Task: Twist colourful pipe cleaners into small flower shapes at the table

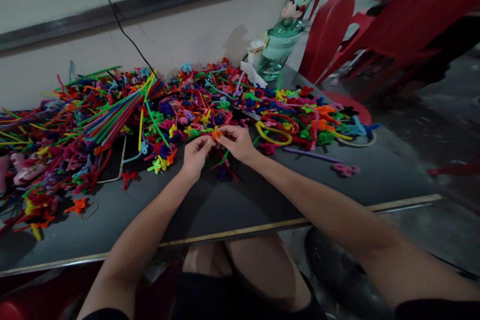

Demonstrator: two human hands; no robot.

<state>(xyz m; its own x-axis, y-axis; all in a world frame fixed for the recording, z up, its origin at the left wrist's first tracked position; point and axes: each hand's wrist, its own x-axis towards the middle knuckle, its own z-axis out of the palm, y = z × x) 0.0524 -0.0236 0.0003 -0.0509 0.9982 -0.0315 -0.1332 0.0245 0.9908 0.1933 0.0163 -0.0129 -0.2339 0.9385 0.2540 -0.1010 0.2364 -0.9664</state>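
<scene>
Between my two hands, over the dark table (240, 200), is a small orange pipe-cleaner flower (216, 134). My right hand (237, 141) is closed with its fingertips pinched on the flower. My left hand (197, 154) is closed too, thumb and forefinger pressed together right beside it; its fingertips touch or nearly touch the flower. Below the hands lie some red, green and blue pipe-cleaner pieces (225, 170). Just right of my right hand are scissors with yellow handles (273, 135). Behind both hands stretches a heap of bent, colourful pipe cleaners (195, 95).
A bundle of straight pipe cleaners (116, 115) leans on the heap, with a phone-like dark object (122, 160) below it. A green bottle with a doll-like head (281, 40) stands by the wall. Red plastic chairs (330, 35) are at the right. A black cable (120, 22) hangs down.
</scene>
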